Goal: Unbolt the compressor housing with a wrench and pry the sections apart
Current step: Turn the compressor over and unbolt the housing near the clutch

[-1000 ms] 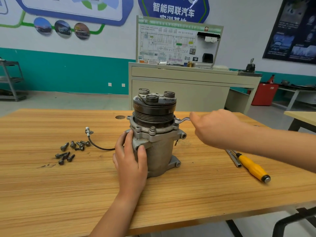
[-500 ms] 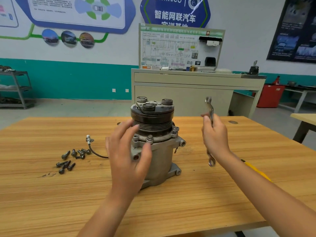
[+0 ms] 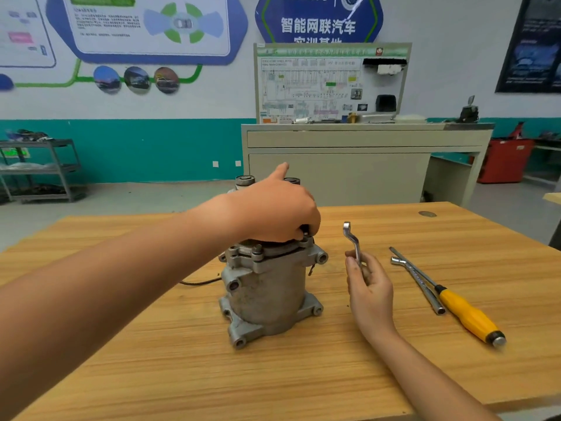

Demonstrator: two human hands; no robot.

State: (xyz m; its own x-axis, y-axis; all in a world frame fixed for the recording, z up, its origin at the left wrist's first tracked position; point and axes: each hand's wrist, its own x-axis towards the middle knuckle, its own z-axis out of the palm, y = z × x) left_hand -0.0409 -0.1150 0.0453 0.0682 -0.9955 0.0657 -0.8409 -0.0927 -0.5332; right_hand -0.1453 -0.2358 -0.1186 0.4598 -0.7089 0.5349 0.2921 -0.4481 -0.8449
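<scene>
While left hand covers compressor, screwdriver (yellow-handled) lies nearby.

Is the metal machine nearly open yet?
Not yet. The bent silver wrench is off the bolts, held upright in the right hand. Fingers of the left hand pinch a bolt on the rim of the grey metal compressor. Another bolt sits there, the sections look joined, and the yellow-handled screwdriver lies unused.

Your room's lit bright and even from overhead, so shadows on the worktop around your fingers stay soft. The wide lens bends the posters way above them, slightly blurry too, and stretches your near forearm.
</scene>
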